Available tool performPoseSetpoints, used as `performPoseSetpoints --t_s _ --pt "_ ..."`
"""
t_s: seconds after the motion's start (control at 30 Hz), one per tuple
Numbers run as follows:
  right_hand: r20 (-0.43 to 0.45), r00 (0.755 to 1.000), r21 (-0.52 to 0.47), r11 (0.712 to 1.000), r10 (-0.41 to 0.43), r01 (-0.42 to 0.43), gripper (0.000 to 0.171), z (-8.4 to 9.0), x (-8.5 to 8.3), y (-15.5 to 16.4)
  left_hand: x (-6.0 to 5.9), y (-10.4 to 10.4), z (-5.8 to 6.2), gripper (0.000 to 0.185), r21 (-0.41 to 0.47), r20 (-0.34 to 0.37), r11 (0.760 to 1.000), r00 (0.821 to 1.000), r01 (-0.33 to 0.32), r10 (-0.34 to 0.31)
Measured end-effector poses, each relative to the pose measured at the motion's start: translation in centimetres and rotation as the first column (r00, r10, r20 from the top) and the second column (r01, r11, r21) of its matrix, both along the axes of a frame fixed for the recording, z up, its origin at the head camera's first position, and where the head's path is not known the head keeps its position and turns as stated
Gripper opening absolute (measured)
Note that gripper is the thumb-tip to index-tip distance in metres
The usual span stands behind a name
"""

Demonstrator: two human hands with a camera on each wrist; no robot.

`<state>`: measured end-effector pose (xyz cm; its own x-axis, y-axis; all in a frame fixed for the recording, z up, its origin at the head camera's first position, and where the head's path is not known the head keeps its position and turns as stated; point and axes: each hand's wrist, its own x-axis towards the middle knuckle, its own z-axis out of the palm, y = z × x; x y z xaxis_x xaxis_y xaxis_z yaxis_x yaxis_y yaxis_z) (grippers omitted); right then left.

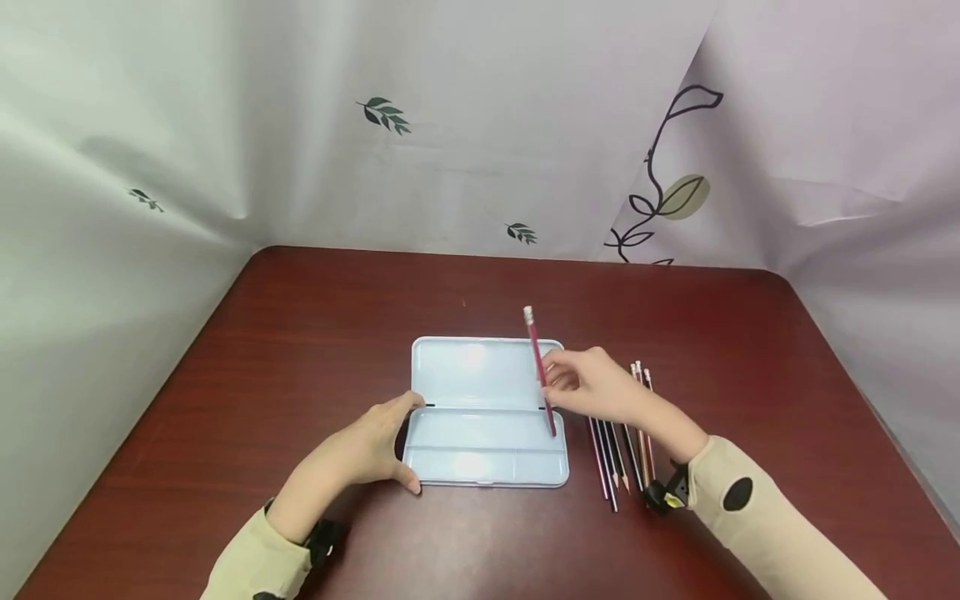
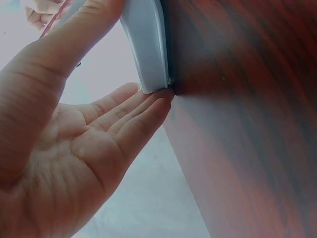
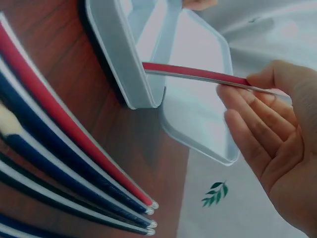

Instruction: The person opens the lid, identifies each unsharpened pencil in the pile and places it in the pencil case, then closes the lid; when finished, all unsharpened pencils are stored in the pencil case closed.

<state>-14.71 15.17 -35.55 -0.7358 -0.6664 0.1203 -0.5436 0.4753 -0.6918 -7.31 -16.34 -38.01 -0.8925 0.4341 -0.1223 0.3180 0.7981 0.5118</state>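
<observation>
Red pencil [image 1: 536,346]: pinched in right hand [image 1: 592,383], grip narrow; long axis steeply slanted, white tip upward, lower end within near tray of opened case [image 1: 465,429]. White tip shown in head view; hidden by hand in right wrist view. Left hand [image 1: 375,437]: grip spread wide, case edge touched.

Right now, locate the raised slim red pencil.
In the head view, the red pencil is right of centre, pinched by the right hand, its lower end at the right side of the open pale blue rectangular case.
</observation>
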Motion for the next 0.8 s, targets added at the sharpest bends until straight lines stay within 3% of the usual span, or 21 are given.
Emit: performPoseSetpoints --t_s 0.2,0.43,0.6,0.8 --pt "-0.079 0.987 0.13 0.984 0.136 -0.125 0.011 -0.1 0.5 -1.6 0.5 -0.4 0.1 0.09 -0.035 -0.009 0.999 1.0 -0.029 0.029" --pt "0.014 0.971 0.16 0.958 0.237 -0.236 0.016 -0.8 0.6 -2.9 0.4 0.3 0.7 0.092 -0.086 0.039 0.992 0.995 -0.088 0.091" --pt "0.043 0.956 0.168 0.942 0.289 -0.292 0.017 -1.2 0.4 -3.0 0.0 0.9 0.8 0.092 -0.099 0.048 0.991 0.995 -0.087 0.092" --pt "0.017 0.954 0.236 0.926 0.299 -0.294 0.018 -1.8 1.0 -3.1 -0.3 1.4 0.9 0.091 -0.113 0.057 0.989 0.994 -0.09 0.097"
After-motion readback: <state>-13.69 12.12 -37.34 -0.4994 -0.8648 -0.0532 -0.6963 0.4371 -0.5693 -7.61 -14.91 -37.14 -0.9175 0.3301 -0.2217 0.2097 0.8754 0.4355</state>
